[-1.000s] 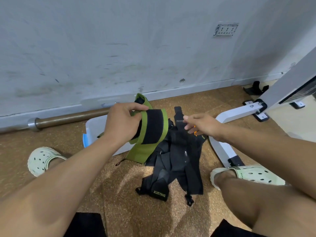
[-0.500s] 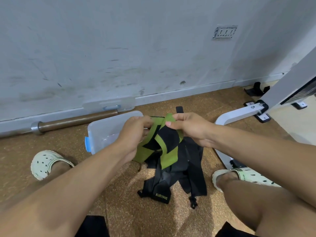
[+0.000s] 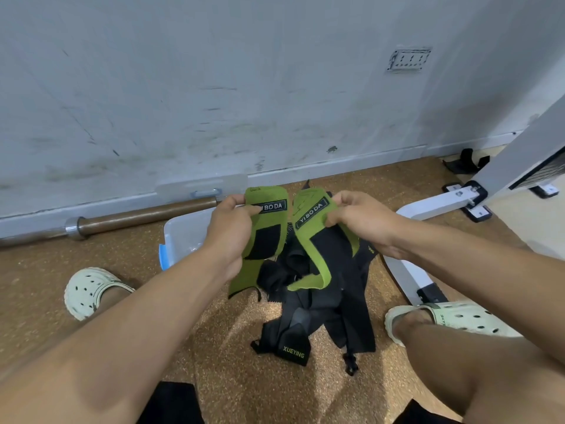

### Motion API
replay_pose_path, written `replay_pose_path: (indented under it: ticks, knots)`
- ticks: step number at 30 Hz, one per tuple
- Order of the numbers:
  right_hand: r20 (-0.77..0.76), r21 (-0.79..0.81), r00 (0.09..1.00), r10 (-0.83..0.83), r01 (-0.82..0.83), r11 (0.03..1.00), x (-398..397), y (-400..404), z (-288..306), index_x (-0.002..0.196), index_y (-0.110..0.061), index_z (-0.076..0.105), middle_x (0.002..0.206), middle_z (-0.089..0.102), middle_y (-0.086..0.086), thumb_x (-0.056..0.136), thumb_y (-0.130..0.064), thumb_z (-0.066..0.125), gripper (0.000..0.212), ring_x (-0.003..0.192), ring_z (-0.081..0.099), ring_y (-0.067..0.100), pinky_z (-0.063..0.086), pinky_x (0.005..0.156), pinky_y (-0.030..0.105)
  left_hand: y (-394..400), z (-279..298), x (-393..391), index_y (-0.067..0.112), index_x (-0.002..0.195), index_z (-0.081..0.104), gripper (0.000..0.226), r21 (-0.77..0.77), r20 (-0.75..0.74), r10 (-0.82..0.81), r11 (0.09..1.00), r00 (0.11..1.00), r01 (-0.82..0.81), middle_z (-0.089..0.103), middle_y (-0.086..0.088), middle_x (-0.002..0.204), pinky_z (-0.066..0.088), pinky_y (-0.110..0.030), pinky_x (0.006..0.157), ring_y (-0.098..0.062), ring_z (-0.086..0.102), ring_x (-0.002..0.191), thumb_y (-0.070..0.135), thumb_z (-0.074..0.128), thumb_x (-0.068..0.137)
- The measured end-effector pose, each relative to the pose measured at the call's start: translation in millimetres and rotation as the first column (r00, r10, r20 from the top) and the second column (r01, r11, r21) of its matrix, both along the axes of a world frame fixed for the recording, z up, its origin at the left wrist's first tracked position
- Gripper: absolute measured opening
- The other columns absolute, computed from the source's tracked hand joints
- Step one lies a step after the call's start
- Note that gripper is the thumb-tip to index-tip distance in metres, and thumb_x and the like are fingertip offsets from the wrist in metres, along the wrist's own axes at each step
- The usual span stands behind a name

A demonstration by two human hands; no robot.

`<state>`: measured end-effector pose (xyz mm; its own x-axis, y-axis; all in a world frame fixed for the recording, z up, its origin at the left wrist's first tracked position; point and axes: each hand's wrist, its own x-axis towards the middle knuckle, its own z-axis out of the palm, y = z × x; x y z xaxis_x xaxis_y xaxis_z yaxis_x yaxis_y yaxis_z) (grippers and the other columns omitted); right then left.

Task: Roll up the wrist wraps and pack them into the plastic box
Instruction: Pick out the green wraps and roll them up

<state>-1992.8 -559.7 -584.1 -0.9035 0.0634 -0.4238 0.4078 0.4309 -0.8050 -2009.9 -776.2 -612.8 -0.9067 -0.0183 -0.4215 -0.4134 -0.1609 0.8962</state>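
A scuffed pale wall (image 3: pixel 214 87) fills the upper half of the view, carrying a socket plate (image 3: pixel 409 59) at upper right and meeting a speckled cork-brown floor (image 3: pixel 238 377) along a pale skirting. A white equipment frame (image 3: pixel 434 206) rises from the floor at right. A barbell (image 3: pixel 128 217) lies along the base of the wall at left. The clear plastic box (image 3: pixel 183 237), with a blue latch on its near side, stands on the floor between barbell and left forearm; its lid leans against the wall behind it. A heap of black wrist wraps (image 3: pixel 321 313) lies on the floor between the feet, one labelled XUEYING. Pale clogs (image 3: pixel 88 290) are on both feet. The left hand (image 3: pixel 229 231) pinches one green wrist wrap (image 3: pixel 266 237) near its YIBODA label, thumb on the front of it. The right hand (image 3: pixel 357 218) pinches a second green wrap (image 3: pixel 308 215) the same way. Both wraps hang unrolled above the heap, just beside each other.
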Motion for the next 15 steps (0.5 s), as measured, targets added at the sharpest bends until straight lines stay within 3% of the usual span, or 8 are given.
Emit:
replay_pose_path:
  ticks: [4, 8, 11, 15]
  knots:
    - [-0.016, -0.09, 0.994, -0.107, 0.105, 0.99, -4.3, 9.4, -3.0, 0.109, -0.016, 0.064, 0.104, 0.078, 0.009, 0.086, 0.01, 0.062, 0.034, 0.1, 0.074, 0.027, 0.06, 0.086, 0.038, 3.3, 0.6, 2.7, 0.012, 0.114, 0.067, 0.023, -0.028, -0.012, -0.066, 0.997, 0.998, 0.066, 0.077, -0.007, 0.102, 0.053, -0.022, 0.056, -0.017, 0.072, 0.077, 0.004, 0.051, 0.099]
    - [-0.012, -0.182, 0.997, -0.079, 0.075, 0.98, -4.2, 11.9, -2.2, 0.119, -0.022, 0.068, 0.104, 0.08, 0.003, 0.082, 0.019, 0.055, 0.056, 0.103, 0.075, 0.024, 0.058, 0.088, 0.037, 4.6, 0.6, 5.5, 0.007, 0.117, 0.067, 0.022, 0.032, 0.012, -0.174, 0.984, 0.985, 0.174, 0.079, -0.005, 0.095, 0.054, -0.02, 0.056, -0.013, 0.074, 0.074, 0.008, 0.059, 0.097]
    - [-0.013, -0.242, 0.999, -0.033, 0.029, 0.97, -1.6, 11.0, -2.5, 0.124, -0.018, 0.068, 0.111, 0.079, 0.007, 0.083, 0.023, 0.051, 0.06, 0.106, 0.074, 0.026, 0.057, 0.086, 0.036, 6.7, -0.8, 8.0, 0.007, 0.123, 0.067, 0.031, 0.02, -0.004, -0.218, 0.976, 0.976, 0.218, 0.079, -0.005, 0.101, 0.058, -0.022, 0.064, -0.016, 0.077, 0.086, 0.02, 0.071, 0.094]
    - [-0.021, -0.312, 1.0, 0.023, -0.029, 0.95, -0.1, 10.4, -4.4, 0.132, -0.014, 0.064, 0.115, 0.077, 0.011, 0.09, 0.017, 0.057, 0.053, 0.105, 0.075, 0.028, 0.059, 0.073, 0.027, 5.8, 4.3, 8.4, 0.008, 0.11, 0.073, 0.024, 0.024, 0.006, -0.188, 0.982, 0.982, 0.188, 0.08, -0.007, 0.093, 0.055, -0.018, 0.053, -0.016, 0.077, 0.076, 0.025, 0.072, 0.094]
